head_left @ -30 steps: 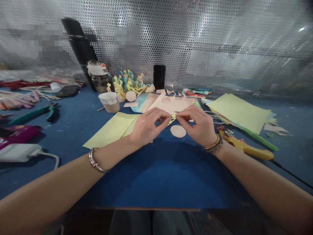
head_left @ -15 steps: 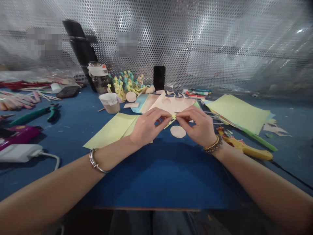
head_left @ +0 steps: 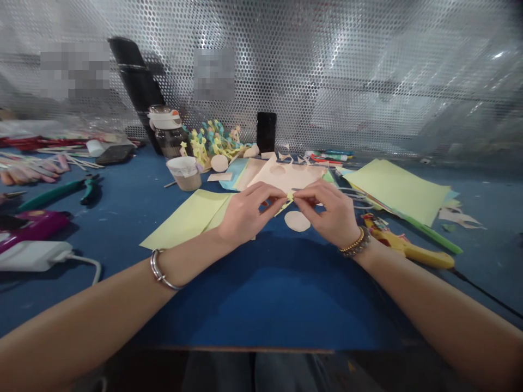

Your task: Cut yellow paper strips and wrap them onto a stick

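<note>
Between the fingertips of both hands sits a small yellow paper piece point(head_left: 290, 196), mostly hidden; it looks like a little star. My left hand point(head_left: 250, 211) pinches its left side, thumb against forefinger. From the other side my right hand point(head_left: 329, 211) pinches it the same way. Just below the fingertips a pale paper circle point(head_left: 297, 221) lies flat on the blue table point(head_left: 269, 294). Yellow paper sheets point(head_left: 183, 218) lie under and left of my left hand. Behind the hands is a pale pink sheet point(head_left: 281, 173) with cut-out edges.
A yellow glue gun point(head_left: 425, 255) with a black cord lies right of my right wrist, near a stack of yellow paper point(head_left: 400, 188). At left are a paper cup point(head_left: 183, 173), green pliers point(head_left: 53, 195) and a white plug point(head_left: 35, 256). A phone point(head_left: 266, 132) stands at the back.
Both hands keep their pinch on the small yellow paper piece. The fingertips have shifted only slightly, and less of the piece shows now.
</note>
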A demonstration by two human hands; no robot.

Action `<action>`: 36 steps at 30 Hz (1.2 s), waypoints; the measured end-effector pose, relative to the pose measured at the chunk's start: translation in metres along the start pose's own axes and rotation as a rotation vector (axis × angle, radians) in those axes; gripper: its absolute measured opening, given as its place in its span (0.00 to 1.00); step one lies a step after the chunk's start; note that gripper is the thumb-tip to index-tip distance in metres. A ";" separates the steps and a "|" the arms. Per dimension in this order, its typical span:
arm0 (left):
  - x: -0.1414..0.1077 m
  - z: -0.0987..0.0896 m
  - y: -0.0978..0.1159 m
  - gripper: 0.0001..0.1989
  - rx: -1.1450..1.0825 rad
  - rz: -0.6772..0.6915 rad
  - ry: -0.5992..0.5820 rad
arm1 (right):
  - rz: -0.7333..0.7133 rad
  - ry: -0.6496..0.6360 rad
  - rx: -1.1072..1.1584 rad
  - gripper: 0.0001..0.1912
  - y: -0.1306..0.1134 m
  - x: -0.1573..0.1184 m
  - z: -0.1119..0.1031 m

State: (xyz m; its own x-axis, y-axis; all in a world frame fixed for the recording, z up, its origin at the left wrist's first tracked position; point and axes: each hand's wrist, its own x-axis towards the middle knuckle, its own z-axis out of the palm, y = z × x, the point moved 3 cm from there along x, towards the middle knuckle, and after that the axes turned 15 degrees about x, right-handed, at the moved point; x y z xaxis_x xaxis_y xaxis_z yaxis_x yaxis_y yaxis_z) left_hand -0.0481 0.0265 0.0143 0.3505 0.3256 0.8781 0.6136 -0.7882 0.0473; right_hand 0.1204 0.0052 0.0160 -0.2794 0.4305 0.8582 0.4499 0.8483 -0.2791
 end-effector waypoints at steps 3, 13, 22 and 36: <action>0.000 0.000 0.001 0.04 -0.003 -0.004 -0.010 | 0.003 -0.006 0.005 0.04 0.001 0.000 0.000; 0.000 0.000 0.001 0.04 -0.003 0.004 -0.005 | -0.013 0.002 -0.023 0.04 0.000 0.001 -0.001; 0.000 0.001 0.000 0.03 0.006 0.012 -0.010 | -0.006 -0.013 -0.015 0.04 0.001 -0.001 0.000; 0.001 0.000 0.000 0.04 -0.007 0.010 -0.017 | -0.003 -0.018 0.006 0.03 0.001 0.000 -0.001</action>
State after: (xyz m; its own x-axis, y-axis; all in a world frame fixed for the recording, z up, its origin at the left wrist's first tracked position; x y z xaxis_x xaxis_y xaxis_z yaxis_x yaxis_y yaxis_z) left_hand -0.0481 0.0270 0.0147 0.3689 0.3268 0.8701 0.6051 -0.7951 0.0421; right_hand 0.1220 0.0058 0.0157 -0.2955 0.4337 0.8512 0.4441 0.8513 -0.2796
